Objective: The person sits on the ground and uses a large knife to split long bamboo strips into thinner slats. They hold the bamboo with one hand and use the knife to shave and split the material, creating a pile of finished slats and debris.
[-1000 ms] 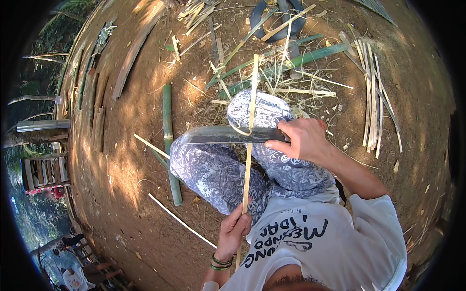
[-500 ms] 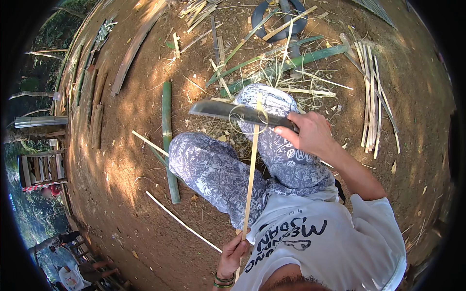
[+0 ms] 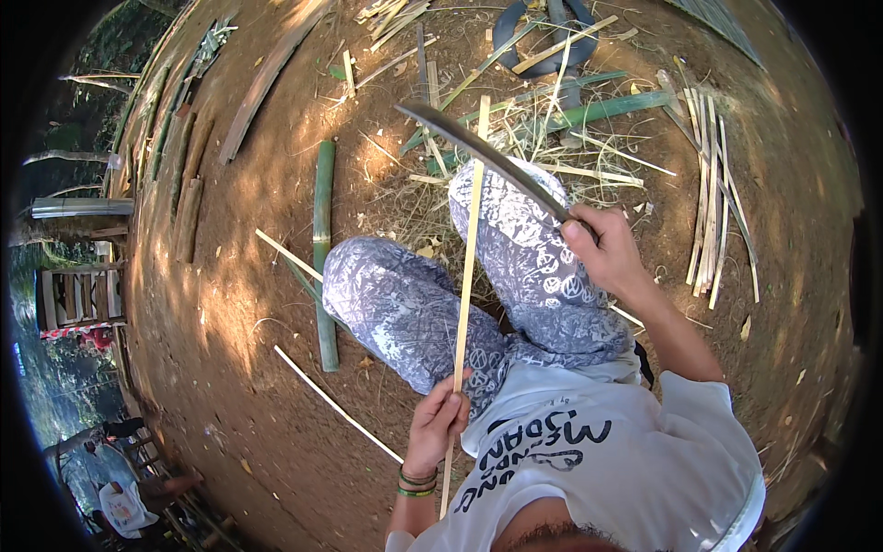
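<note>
My left hand (image 3: 440, 419), low in the view near my shirt, is closed around a long pale bamboo strip (image 3: 468, 276). The strip runs up across my lap, its far end past my right knee. My right hand (image 3: 605, 248) grips the handle of a machete (image 3: 492, 158) over my right thigh. The dark blade points to the far left and crosses the strip near its far end; whether they touch I cannot tell. Thin curled shavings (image 3: 524, 124) lie in a heap on the ground beyond my knees.
A green bamboo pole (image 3: 322, 244) lies left of my knees, with a pale strip (image 3: 336, 405) nearby. A bundle of split strips (image 3: 708, 198) lies on the right. Beyond the shavings are a green bamboo length (image 3: 616, 109) and a black ring (image 3: 515, 37). A person (image 3: 129, 506) is at the far lower left.
My left hand has moved forward with the strip, whose far end now reaches farther out. The machete has swung so its tip points farther away, and the shaving curl at its blade is gone.
</note>
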A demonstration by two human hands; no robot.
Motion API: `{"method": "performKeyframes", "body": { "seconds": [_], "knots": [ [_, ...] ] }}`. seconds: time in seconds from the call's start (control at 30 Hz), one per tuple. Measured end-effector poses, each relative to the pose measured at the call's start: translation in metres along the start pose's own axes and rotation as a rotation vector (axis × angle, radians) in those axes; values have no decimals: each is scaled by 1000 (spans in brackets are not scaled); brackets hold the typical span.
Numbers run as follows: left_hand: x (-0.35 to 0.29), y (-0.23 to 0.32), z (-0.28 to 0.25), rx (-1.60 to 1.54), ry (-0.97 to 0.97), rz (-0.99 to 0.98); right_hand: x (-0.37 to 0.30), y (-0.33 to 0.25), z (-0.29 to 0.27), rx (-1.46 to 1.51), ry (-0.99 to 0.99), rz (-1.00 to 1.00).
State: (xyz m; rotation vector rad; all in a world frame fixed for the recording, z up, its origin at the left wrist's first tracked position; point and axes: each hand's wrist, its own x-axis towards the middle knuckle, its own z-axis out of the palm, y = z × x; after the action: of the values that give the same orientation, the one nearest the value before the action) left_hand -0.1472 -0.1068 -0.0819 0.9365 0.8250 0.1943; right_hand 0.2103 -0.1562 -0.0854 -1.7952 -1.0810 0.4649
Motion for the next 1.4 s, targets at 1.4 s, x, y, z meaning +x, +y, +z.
{"method": "performKeyframes", "body": {
  "seconds": [1.4],
  "knots": [
    [155, 75, 90, 257, 145, 291, 10, -17, 8, -444, -201, -102]
  ]
}}
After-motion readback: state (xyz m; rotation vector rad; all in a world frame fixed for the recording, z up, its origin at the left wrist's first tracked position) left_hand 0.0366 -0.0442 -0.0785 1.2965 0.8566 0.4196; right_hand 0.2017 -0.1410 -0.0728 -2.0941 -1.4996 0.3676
